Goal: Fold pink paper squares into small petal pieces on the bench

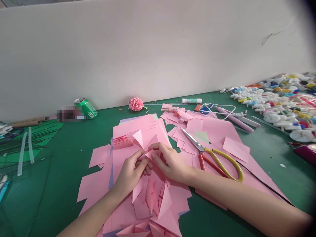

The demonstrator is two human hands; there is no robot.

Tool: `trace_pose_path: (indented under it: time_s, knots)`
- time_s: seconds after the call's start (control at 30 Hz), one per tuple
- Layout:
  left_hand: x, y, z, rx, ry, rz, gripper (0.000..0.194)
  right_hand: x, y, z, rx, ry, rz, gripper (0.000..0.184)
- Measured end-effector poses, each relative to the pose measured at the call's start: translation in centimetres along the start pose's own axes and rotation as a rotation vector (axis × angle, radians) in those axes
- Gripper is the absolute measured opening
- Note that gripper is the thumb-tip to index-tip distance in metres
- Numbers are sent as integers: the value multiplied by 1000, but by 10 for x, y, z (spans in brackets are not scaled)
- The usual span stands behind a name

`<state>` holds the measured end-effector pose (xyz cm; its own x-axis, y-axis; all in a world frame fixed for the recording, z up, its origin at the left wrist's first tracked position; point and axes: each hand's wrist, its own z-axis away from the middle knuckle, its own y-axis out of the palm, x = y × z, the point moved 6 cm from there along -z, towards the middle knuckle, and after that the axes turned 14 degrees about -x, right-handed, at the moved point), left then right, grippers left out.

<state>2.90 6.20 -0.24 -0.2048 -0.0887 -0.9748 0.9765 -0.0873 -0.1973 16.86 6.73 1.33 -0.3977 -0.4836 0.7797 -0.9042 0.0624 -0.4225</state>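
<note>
Between my two hands, above the pile of pink paper, is a small piece of folded pink paper [149, 153]. My left hand [135, 169] pinches its left side between thumb and fingers. Curled over its right side, my right hand [170, 162] grips it with thumb and fingertips. Several folded pink paper pieces [154, 197] lie just below the hands. A stack of small pink paper squares [122, 141] sits behind my left hand on larger pink sheets [133, 125]. Scissors with yellow and red handles [207, 151] rest, blades apart, right of my right hand.
A pink paper ball [135, 104] and a green can [86, 108] stand near the white wall. A glue stick [192, 101], a lilac glue gun [235, 120] and many plastic pieces [276, 105] lie to the right. Translucent sticks [22, 153] and dark wires lie left.
</note>
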Motion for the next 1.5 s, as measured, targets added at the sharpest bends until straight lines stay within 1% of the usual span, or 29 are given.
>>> trace_pose_path:
  time_s: [0.17,0.4,0.7,0.9,1.23,1.37,1.5]
  knots:
    - [1,1,0,7,16,-54,16,-1,1,0,12,-3,-12,22]
    - [2,2,0,12,43,-84,19,-3,4,0,37,7,-19,22]
    - [0,3,0,13,60,-101,21,-2,3,-1,38,-2,-24,21]
    - [-2,2,1,12,72,-116,18,0,3,-2,40,-10,-31,21]
    - [0,2,1,20,42,-86,18,-4,4,-2,29,11,-26,20]
    - [-2,3,3,54,22,-43,26,-4,2,-2,14,23,-17,26]
    - [-4,4,2,34,27,-1,28,-3,1,-2,-1,52,-6,24]
